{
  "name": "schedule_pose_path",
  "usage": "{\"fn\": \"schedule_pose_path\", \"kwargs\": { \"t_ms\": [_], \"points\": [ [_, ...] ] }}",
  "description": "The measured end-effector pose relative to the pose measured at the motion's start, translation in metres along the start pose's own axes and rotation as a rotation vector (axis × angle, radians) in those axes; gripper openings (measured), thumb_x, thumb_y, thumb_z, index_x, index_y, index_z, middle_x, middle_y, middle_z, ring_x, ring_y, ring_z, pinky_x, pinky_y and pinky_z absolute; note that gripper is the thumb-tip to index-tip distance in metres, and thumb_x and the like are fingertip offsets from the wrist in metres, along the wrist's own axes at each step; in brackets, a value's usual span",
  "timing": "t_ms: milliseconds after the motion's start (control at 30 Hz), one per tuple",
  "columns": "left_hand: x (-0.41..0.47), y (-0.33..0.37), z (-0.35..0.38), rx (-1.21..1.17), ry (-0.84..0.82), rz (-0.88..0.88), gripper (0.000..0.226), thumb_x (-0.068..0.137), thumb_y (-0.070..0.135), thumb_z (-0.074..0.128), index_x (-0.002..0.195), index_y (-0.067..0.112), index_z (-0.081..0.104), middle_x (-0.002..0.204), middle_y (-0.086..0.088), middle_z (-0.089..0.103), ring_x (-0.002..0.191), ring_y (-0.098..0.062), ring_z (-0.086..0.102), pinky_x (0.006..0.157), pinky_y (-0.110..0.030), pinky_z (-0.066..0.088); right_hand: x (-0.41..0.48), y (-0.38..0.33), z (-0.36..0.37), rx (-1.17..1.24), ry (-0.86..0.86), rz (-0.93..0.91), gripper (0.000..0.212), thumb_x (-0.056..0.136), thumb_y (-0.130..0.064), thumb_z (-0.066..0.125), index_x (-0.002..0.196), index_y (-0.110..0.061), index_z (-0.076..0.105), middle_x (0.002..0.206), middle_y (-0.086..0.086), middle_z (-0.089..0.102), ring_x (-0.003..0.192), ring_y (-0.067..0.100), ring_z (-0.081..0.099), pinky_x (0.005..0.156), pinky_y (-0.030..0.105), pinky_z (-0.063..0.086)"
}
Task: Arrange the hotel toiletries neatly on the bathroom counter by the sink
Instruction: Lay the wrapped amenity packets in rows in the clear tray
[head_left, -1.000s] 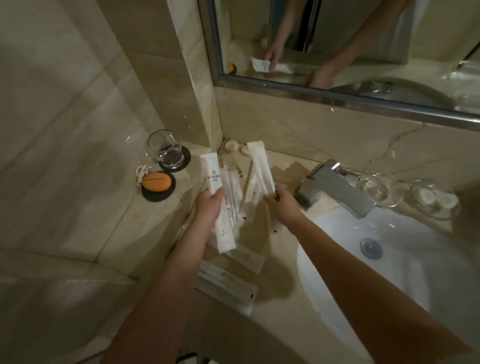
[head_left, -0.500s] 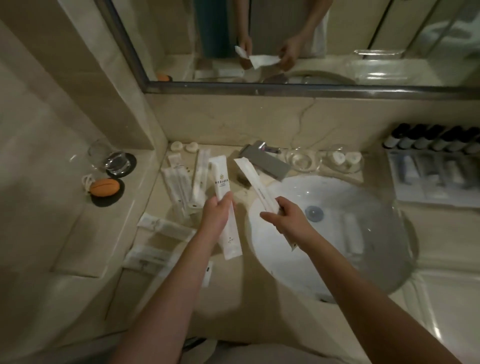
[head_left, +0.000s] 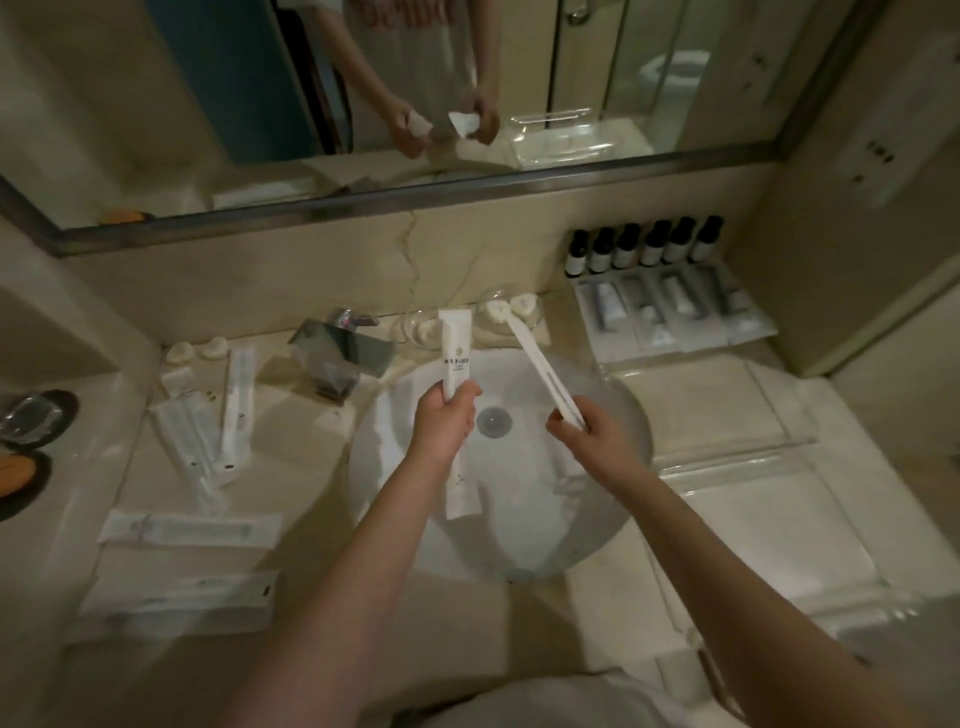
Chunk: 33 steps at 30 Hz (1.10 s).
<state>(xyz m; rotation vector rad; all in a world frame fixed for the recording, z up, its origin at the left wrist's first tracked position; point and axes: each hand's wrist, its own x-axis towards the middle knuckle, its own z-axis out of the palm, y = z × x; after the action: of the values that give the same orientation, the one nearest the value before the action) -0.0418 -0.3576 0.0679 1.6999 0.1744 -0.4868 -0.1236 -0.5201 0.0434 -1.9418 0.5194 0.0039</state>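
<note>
Pretty dim overall w/ a warm yellowish cast; can't tell where the light's coming from. Brightest bit is the white sink bowl (head_left: 524, 525), plus some sheen on the clear tray (head_left: 737, 457). Counter (head_left: 296, 421) goes murky twd the corners. Soft blur everywhere, esp the packets (head_left: 228, 410) on the left. Wide-angle lens bends the mirror frame (head_left: 467, 195) a lot.

Marble counter (head_left: 317, 441) holds white packets (head_left: 189, 530) left of the sink (head_left: 597, 525), dark bottles (head_left: 644, 244) right.

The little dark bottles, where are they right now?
In the head view, the dark bottles stand in a row against the back wall, right of the sink, behind the sachets.
</note>
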Motion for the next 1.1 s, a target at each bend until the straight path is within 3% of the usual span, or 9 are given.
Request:
{"fn": "schedule_pose_path", "kwargs": {
  "t_ms": [100,233,300,467,600,767,867,967,1100],
  "points": [
    [-0.001,0.017,0.028,-0.037,-0.06,0.05,0.018,0.088,0.028,0.061,0.072,0.023,0.054,0.054,0.006,0.042,0.05,-0.011,0.038,0.055,-0.022,0.035,0.004,0.005,-0.024,0.036,-0.025,-0.054,0.007,0.083,-0.014,0.062,0.08,-0.009,0.058,0.06,-0.004,0.046,0.052,0.005,0.042,0.056,0.024,0.035],
    [0.003,0.044,0.054,-0.141,-0.172,0.1,0.023,0.081,0.029,0.068,0.095,0.012,0.063,0.04,0.015,0.041,0.043,-0.004,0.035,0.05,-0.02,0.032,0.008,0.004,-0.044,0.128,-0.143,-0.094,0.005,0.079,-0.016,0.059,0.079,-0.021,0.061,0.047,-0.011,0.046,0.043,0.001,0.04,0.049,0.02,0.034],
    [0.006,0.054,0.063,-0.144,-0.186,0.138,0.006,0.086,0.019,0.066,0.085,0.015,0.062,0.04,0.015,0.045,0.038,0.001,0.039,0.052,-0.021,0.032,0.012,0.004,-0.05,0.12,-0.187,-0.087,0.012,0.081,-0.014,0.057,0.08,-0.025,0.061,0.045,-0.011,0.045,0.043,0.005,0.04,0.049,0.023,0.034],
    [0.007,0.081,0.08,-0.034,-0.259,0.268,0.013,0.085,0.015,0.067,0.077,0.023,0.061,0.052,0.018,0.06,0.05,0.004,0.056,0.055,-0.015,0.043,0.022,0.002,-0.062,0.108,-0.253,-0.085,0.015,0.087,-0.008,0.054,0.087,-0.021,0.063,0.057,0.001,0.054,0.051,0.015,0.053,0.06,0.032,0.046],
    [0.007,0.099,0.098,0.158,-0.224,0.348,0.015,0.08,0.019,0.072,0.073,0.019,0.06,0.068,0.008,0.061,0.062,-0.005,0.059,0.058,-0.017,0.045,0.031,-0.004,-0.073,0.139,-0.158,-0.154,0.009,0.089,-0.024,0.061,0.096,-0.023,0.067,0.089,-0.001,0.07,0.084,0.015,0.066,0.079,0.031,0.051],
    [0.01,0.106,0.12,0.205,-0.094,0.358,0.018,0.08,0.022,0.072,0.075,0.016,0.057,0.073,0.005,0.062,0.071,-0.012,0.062,0.064,-0.024,0.051,0.038,-0.005,-0.083,0.18,-0.147,-0.159,0.008,0.091,-0.022,0.06,0.085,-0.018,0.064,0.078,-0.003,0.063,0.072,0.008,0.058,0.067,0.021,0.046],
    [0.019,0.101,0.126,0.063,0.036,0.265,0.013,0.082,0.024,0.07,0.078,0.019,0.058,0.08,0.003,0.064,0.075,-0.012,0.062,0.065,-0.024,0.051,0.038,0.012,-0.091,0.215,-0.208,-0.065,0.004,0.09,-0.017,0.06,0.093,-0.016,0.061,0.078,0.002,0.064,0.069,0.012,0.062,0.067,0.023,0.048],
    [0.026,0.088,0.128,0.018,0.039,0.172,0.016,0.082,0.022,0.069,0.093,0.014,0.062,0.088,0.002,0.065,0.075,-0.008,0.06,0.06,-0.019,0.046,0.044,0.028,-0.108,0.101,-0.153,0.017,0.02,0.088,-0.015,0.061,0.108,-0.012,0.061,0.089,0.007,0.065,0.079,0.018,0.062,0.075,0.031,0.048],
    [0.039,0.068,0.133,0.044,0.038,0.099,0.022,0.079,0.018,0.069,0.1,0.011,0.064,0.082,0.005,0.062,0.071,-0.006,0.057,0.055,-0.017,0.041,0.061,0.037,-0.141,-0.345,-0.109,-0.016,0.026,0.087,-0.026,0.061,0.109,-0.011,0.061,0.097,0.008,0.065,0.09,0.027,0.062,0.078,0.038,0.048]
  ]
}}
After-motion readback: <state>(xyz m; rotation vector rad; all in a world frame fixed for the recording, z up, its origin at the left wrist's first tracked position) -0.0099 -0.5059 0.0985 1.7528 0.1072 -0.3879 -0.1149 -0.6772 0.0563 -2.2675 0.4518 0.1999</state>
